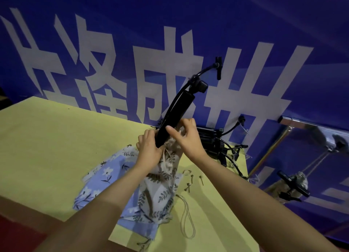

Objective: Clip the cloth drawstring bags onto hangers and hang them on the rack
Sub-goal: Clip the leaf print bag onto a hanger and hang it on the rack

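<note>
A black clip hanger (177, 112) stands tilted over the table, its hook and far clip up by the wall. My left hand (149, 149) grips its lower end together with the top of a beige leaf-print drawstring bag (160, 193). My right hand (186, 136) pinches the same end from the right, thumb across the black bar, fingers on the gathered cloth. The bag's body hangs down onto a blue flower-print bag (105, 178) lying flat beneath it. The clip at the lower end is hidden by my fingers.
The yellow table (47, 148) carries a pile of spare black hangers (215, 140) at the back right, a few small metal pins (190, 183) and a loose cord loop (187, 221). A chrome rack (309, 125) at right holds a hanger with a bag (296, 183).
</note>
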Available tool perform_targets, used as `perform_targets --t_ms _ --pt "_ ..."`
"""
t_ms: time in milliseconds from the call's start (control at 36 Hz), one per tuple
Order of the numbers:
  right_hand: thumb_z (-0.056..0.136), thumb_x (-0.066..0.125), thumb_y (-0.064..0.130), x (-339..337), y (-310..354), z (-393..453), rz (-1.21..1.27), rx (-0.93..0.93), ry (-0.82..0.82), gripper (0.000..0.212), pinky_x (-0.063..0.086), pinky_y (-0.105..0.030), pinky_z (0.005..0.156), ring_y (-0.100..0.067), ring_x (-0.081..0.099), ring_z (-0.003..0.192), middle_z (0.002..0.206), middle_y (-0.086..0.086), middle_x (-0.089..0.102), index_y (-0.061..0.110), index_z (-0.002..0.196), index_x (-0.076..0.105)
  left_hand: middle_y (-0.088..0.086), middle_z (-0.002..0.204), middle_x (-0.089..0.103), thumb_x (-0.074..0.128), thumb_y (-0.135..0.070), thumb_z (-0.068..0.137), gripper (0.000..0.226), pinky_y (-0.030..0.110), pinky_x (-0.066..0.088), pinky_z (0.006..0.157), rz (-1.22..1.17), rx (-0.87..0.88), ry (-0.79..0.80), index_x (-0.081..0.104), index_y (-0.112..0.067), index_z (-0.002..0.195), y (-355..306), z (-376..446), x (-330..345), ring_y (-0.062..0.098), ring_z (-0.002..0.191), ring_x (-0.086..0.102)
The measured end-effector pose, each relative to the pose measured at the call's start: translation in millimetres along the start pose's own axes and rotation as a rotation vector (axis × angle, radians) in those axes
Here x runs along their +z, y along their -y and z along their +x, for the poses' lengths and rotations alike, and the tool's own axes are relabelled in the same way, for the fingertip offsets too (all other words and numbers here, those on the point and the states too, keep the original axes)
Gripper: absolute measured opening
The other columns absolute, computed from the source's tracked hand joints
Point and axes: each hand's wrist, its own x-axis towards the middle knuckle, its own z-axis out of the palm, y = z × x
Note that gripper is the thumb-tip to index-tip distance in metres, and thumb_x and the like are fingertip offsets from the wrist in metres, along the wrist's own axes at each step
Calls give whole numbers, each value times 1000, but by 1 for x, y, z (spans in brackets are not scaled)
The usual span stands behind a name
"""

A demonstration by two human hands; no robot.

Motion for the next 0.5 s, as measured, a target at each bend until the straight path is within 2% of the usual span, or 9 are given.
perform_targets --t_ms 56,111,194,222,278,361,444,500 --pt "85 66 39 2 4 5 3 24 -74 37 37 -8 74 0 45 85 98 0 44 11 108 59 8 122 45 58 -13 87 33 40 32 95 11 9 22 47 -9 118 -2 0 -1 30 114 36" --pt "84 66 41 3 5 9 -56 25 -144 36 39 -15 73 -5 47 85 97 -1 47 11 102 61 5 127 41 56 -16 88 41 39 30 94 39 43 74 42 -13 126 -3 2 -4 30 116 34" --pt "81 65 48 2 -5 12 -146 36 -132 40 44 -33 86 -21 49 98 98 0 47 15 103 62 1 133 35 58 -23 87 56 41 35 98 35 112 210 33 -21 137 1 7 -12 26 121 35" --pt "81 65 49 1 -8 11 -158 51 -123 41 44 -37 89 -24 49 101 99 1 46 16 104 62 0 135 33 59 -20 86 60 40 38 98 -10 127 257 31 -21 139 3 9 -15 24 124 37" --pt "81 66 49 0 -15 9 -177 81 -120 40 42 -39 93 -24 47 103 101 3 44 17 104 61 -1 140 30 57 -8 86 68 31 42 95 -97 122 321 26 -19 145 5 13 -19 21 129 38" --pt "80 68 49 -1 -22 4 -232 82 -104 41 38 -36 96 -14 45 95 99 6 43 17 106 62 -1 144 30 57 -2 86 69 13 33 89 -166 90 298 26 -16 147 2 19 -22 17 134 35" --pt "78 69 50 0 -28 3 -278 63 -59 47 37 -33 93 -13 46 92 96 7 43 15 110 62 1 145 32 59 -5 88 66 16 30 95 -261 48 218 28 -18 145 -7 27 -24 17 136 34" --pt "77 70 49 2 -33 4 -299 56 -24 40 36 -35 90 -14 46 90 91 8 40 17 99 61 2 148 30 57 -6 90 66 20 32 97 -296 57 187 26 -18 146 -12 32 -26 18 136 34"
